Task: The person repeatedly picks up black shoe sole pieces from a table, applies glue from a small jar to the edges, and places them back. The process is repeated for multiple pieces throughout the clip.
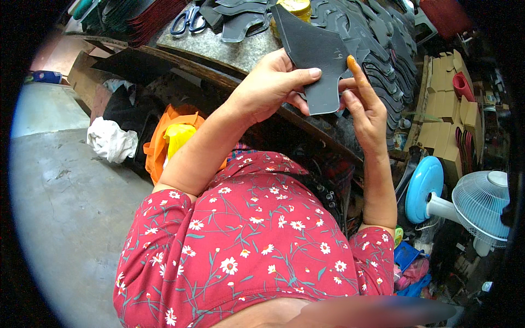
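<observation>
Scissors (187,22) lie on the table (210,48), then comes the left hand (270,85), thumb in front, gripping the black piece (317,52) by its left edge. It's up between both hands, long axis leaning upper left to lower right, and the right hand (369,112) sits close at the opposite edge, index finger raised, contact hard to tell.

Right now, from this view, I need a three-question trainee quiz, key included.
1. The left hand holds: A) a cup; B) a black piece; C) a brush.
2. True or false: the scissors lie on the bench, left of the piece.
3. Fill in: one of the right hand's fingers is ___ at the tip.

Key: 1. B; 2. true; 3. orange.
</observation>
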A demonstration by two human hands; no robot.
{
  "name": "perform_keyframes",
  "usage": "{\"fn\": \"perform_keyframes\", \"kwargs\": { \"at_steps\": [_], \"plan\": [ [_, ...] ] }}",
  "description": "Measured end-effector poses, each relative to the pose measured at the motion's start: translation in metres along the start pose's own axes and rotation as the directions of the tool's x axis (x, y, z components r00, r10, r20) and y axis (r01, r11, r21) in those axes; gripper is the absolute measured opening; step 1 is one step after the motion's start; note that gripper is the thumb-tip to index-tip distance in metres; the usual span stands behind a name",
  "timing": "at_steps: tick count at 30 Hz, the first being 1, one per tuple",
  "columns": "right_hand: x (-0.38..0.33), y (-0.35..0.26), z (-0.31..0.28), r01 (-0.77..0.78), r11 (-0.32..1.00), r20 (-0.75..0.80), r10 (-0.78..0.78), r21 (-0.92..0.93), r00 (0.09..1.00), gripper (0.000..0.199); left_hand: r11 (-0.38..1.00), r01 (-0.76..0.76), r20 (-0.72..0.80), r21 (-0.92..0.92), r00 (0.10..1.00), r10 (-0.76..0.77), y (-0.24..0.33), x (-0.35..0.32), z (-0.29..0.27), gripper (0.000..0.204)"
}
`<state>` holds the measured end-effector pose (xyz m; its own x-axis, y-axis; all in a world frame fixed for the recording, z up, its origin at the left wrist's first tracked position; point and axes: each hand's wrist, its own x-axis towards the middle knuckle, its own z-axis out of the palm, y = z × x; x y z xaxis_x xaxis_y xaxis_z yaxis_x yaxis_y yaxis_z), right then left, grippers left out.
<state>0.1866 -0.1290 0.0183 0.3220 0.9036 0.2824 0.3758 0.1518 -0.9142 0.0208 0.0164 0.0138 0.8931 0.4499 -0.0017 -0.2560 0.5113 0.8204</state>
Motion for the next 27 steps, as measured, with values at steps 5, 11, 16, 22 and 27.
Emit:
{"fn": "perform_keyframes", "kwargs": {
  "at_steps": [5,11,16,22,27],
  "plan": [
    [-0.004,0.001,0.005,-0.015,0.998,0.057,0.012,0.058,0.998,0.049,1.000,-0.017,-0.024,-0.002,1.000,0.017,0.000,0.001,0.004,0.032],
    [-0.007,-0.005,-0.002,0.166,0.979,0.137,-0.150,-0.120,0.979,0.038,0.996,-0.092,-0.062,-0.007,0.994,0.092,0.002,0.002,0.003,0.027],
    [-0.009,-0.009,0.002,0.433,0.805,0.126,-0.420,-0.406,0.899,0.045,0.994,-0.106,-0.099,0.008,0.989,0.106,0.000,0.005,0.002,0.025],
    [-0.014,-0.018,0.006,0.475,0.477,0.235,-0.479,-0.739,0.846,0.048,0.986,-0.140,-0.176,0.093,0.972,0.155,-0.006,0.009,0.003,0.031],
    [-0.013,-0.015,0.012,0.501,0.368,0.308,-0.470,-0.783,0.827,0.052,0.964,-0.174,-0.233,0.200,0.948,0.219,-0.009,0.008,0.003,0.029]
  ]
}}
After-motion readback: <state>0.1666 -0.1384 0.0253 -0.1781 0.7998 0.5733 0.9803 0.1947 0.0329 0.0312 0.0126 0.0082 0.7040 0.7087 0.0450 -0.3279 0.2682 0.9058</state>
